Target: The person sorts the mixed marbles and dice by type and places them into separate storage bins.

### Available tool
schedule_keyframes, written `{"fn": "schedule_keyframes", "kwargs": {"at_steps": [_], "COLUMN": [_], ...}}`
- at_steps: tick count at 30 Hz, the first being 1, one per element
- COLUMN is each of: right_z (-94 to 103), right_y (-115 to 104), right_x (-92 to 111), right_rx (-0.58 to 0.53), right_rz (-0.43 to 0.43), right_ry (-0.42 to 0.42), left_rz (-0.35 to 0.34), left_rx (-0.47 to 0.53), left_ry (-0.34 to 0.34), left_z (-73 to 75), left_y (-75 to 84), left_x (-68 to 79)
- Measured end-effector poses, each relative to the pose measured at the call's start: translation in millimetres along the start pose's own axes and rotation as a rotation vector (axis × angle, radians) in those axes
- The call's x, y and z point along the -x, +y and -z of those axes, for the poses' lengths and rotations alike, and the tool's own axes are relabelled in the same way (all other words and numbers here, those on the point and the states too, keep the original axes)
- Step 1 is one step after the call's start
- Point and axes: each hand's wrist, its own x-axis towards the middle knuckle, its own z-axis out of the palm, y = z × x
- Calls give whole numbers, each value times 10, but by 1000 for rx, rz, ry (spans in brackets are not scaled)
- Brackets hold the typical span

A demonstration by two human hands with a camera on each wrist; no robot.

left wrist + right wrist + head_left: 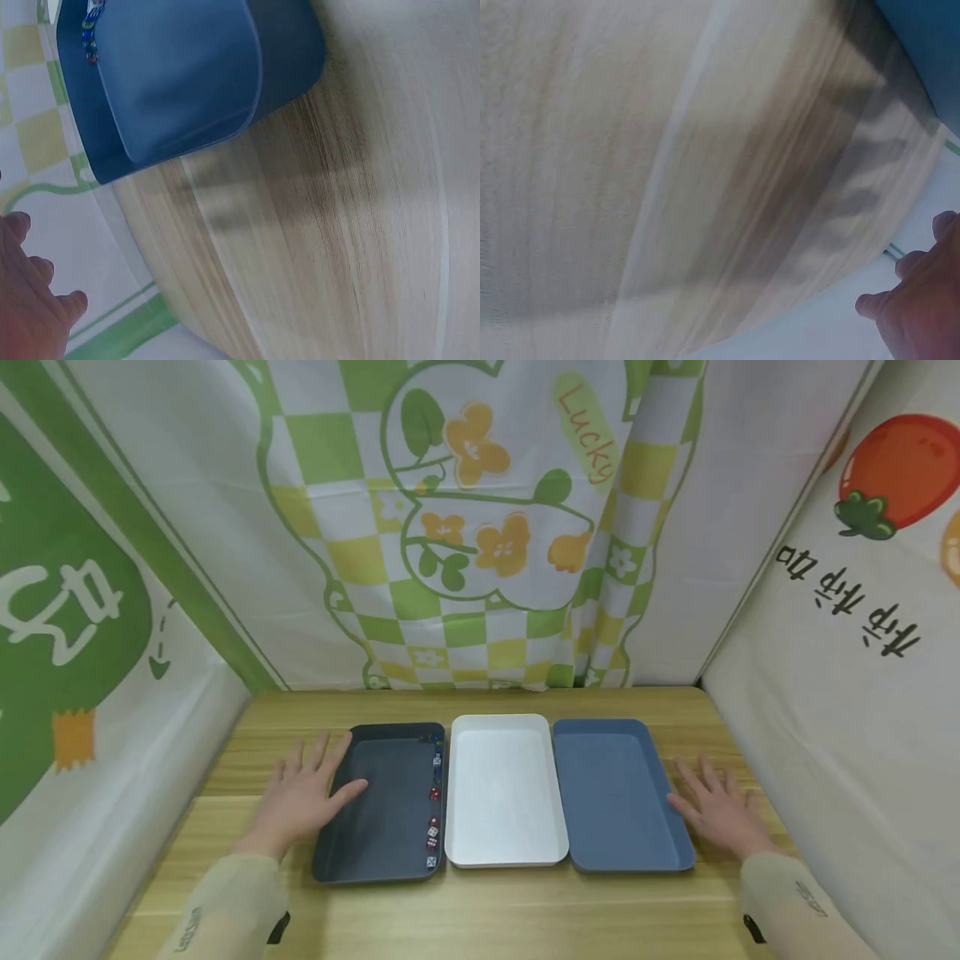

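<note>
At the dark tray [378, 827], the left hand [296, 793] is spread and empty, the right hand [718, 814] likewise; a careless left-side bump could scatter the dice [432, 832].

One desk [525, 914] carries three trays, namely one dark tray [382, 814], one white tray [506, 793] and one blue tray [618, 793], and there are two grips, one left grip [303, 789] and one right grip [720, 814], with two sleeves [232, 893]. Of the dice, at least three white dice [431, 862] and at least two red dice [435, 793] can be told apart; the blue dice [438, 773] are too small to count. One strawberry [907, 477] and four orange flowers [472, 446] are printed on the cloth.
</note>
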Motion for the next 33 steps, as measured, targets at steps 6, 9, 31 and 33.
{"fn": "schedule_keyframes", "kwargs": {"at_steps": [6,9,31,33], "right_z": [6,12,105,120], "right_y": [22,27,-238,-266], "right_x": [44,60,100,89], "right_rx": [-40,-34,-257,-309], "right_rz": [47,65,77,44], "right_ry": [14,21,-16,-37], "left_rz": [-65,-85,-149,-140], "left_rx": [-13,-18,227,269], "left_ry": [-4,-2,-181,-201], "left_z": [-9,-26,-327,-341], "left_y": [74,98,345,382], "left_x": [42,69,145,134]}}
